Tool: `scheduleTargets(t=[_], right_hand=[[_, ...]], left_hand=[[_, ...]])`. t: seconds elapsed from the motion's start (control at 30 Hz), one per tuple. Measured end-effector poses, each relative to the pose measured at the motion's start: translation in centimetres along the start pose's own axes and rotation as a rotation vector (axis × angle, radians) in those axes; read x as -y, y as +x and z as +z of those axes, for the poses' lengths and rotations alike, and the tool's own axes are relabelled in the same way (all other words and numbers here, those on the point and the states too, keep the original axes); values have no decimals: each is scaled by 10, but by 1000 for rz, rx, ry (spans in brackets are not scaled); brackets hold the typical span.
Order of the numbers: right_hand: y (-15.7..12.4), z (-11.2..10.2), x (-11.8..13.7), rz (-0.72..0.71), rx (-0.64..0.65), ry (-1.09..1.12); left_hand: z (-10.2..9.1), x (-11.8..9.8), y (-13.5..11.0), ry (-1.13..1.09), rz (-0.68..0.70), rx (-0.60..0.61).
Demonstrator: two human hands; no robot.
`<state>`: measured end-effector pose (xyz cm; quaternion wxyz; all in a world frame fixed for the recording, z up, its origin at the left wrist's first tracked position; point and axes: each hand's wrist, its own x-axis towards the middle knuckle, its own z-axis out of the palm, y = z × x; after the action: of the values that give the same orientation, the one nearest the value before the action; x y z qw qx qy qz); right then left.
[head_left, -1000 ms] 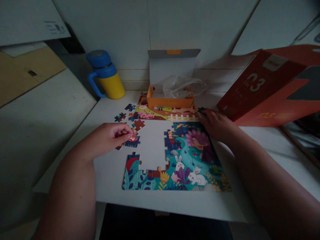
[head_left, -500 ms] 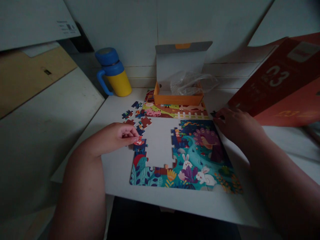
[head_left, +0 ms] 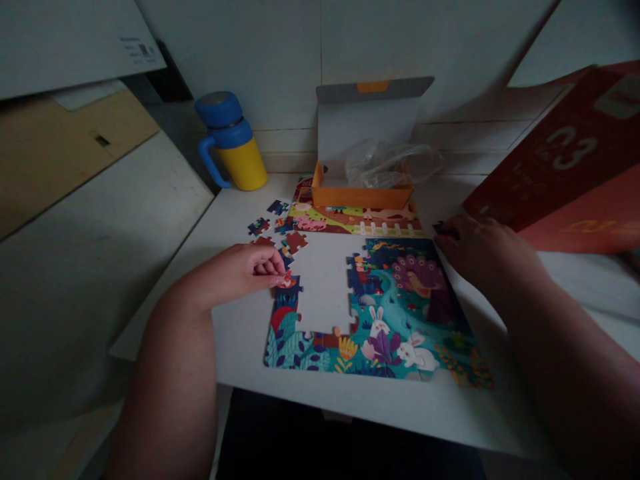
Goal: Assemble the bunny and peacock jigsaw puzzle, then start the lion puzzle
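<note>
A partly assembled jigsaw puzzle [head_left: 385, 360] with rabbits and a peacock lies on the white table, with a gap at its upper left. My left hand [head_left: 263, 263] is closed at the puzzle's left edge, thumb and fingertips pinching a dark blue puzzle piece [head_left: 289, 290] with a red figure on it. That piece touches or lies right above the left column. Off the puzzle's upper right corner, my right hand [head_left: 483, 250] has its fingers curled around something small and dark, mostly hidden. Several loose puzzle pieces [head_left: 296, 241] lie beyond my left hand.
An open orange box [head_left: 363, 197] holding a clear plastic bag [head_left: 380, 165] stands on a farm picture sheet [head_left: 340, 223] at the back. A blue and yellow flask [head_left: 243, 157] is at back left. A large red box [head_left: 540, 153] leans at right.
The view has shifted slightly, so everything appears a little further right. Both hands keep nearly the same places and grips.
</note>
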<state>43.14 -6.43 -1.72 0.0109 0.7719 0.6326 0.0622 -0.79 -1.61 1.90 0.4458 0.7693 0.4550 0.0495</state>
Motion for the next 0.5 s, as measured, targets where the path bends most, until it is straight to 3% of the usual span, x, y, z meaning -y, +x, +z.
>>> scheduleTargets(t=[0.2, 0.5], right_hand=[[-1, 3, -1, -26, -31, -12], [0, -2, -2, -21, 34, 48]], left_hand=[[0, 0, 1, 27, -23, 15], [1, 5, 1, 44, -8, -24]])
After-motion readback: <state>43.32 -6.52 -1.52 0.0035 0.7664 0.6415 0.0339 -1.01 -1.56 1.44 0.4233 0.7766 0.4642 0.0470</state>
